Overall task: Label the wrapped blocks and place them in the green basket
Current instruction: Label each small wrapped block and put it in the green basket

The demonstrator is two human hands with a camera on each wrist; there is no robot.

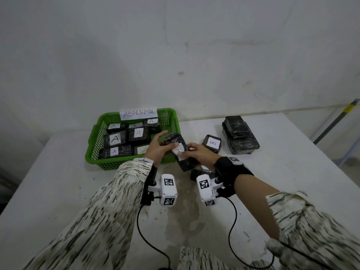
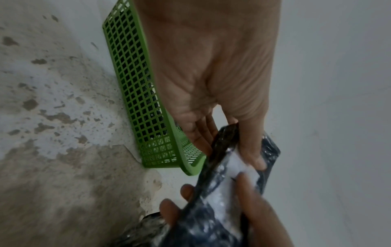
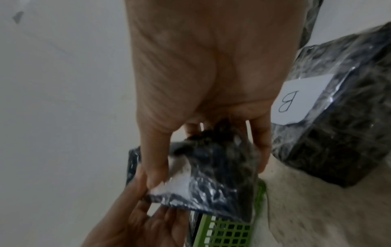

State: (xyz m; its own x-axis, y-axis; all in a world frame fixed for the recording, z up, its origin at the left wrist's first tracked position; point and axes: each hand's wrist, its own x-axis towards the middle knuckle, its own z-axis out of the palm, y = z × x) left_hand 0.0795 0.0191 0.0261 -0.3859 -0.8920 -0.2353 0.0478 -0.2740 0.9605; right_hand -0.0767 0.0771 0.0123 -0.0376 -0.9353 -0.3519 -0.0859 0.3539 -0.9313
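Observation:
A black wrapped block [image 1: 185,163] with a white paper label [image 1: 178,151] marked A is held up between both hands, just in front of the green basket's [image 1: 115,165] right corner. My left hand [image 1: 155,149] pinches its far end, thumb on the label [image 2: 239,160] and fingers underneath. My right hand [image 1: 201,153] grips the near end, thumb on the label's [image 3: 180,182] edge and fingers curled behind the block [image 3: 220,180]. The basket holds several wrapped blocks labelled A [image 1: 115,139] and carries a paper sign [image 1: 138,114].
A wrapped block labelled B [image 1: 212,143] sits right of my hands, close to the right wrist [image 3: 330,130]. A stack of unlabelled wrapped blocks [image 1: 240,137] stands at the back right. Another dark block [image 1: 200,173] lies under my right wrist. The white table [image 1: 81,191] is stained.

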